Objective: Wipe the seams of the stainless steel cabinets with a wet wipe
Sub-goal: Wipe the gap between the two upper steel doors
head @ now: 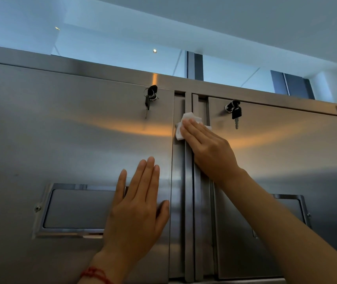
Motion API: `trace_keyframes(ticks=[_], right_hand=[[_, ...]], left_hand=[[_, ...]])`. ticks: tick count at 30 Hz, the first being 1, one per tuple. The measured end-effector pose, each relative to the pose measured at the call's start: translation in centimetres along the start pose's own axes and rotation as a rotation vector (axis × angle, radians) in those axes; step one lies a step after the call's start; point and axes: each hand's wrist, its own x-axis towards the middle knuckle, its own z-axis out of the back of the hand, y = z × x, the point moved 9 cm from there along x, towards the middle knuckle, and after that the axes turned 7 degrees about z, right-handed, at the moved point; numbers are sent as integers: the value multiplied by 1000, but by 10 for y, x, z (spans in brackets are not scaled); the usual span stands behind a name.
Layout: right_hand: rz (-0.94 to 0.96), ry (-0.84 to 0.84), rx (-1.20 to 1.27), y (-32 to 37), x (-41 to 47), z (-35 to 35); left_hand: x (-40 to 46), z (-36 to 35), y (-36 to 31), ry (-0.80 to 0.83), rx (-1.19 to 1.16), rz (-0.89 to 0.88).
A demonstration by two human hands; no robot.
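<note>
Most of the central seam (190, 201) is awaiting wiping, seemingly, as the flat right hand (208, 148) is pressing the wet wipe (186, 121) near its top while the flat left hand (139, 206) is bracing the left door (71, 140).

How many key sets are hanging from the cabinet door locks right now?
2. One key set hangs from the lock near the top right corner of the left door. The other key set hangs near the top left corner of the right door. Lower locks, if any, are out of view.
</note>
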Motion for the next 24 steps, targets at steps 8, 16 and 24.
trace_keyframes(ticks=[8,16,24], right_hand=[[-28,-11,25,-15,13,-4],[-51,-62,32,-18,19,-1],[-55,-48,54,0,-2,1]], left_hand=[[1,0,-1,4,12,-5],[1,1,-1,17,13,0],[1,1,-2,17,23,2]])
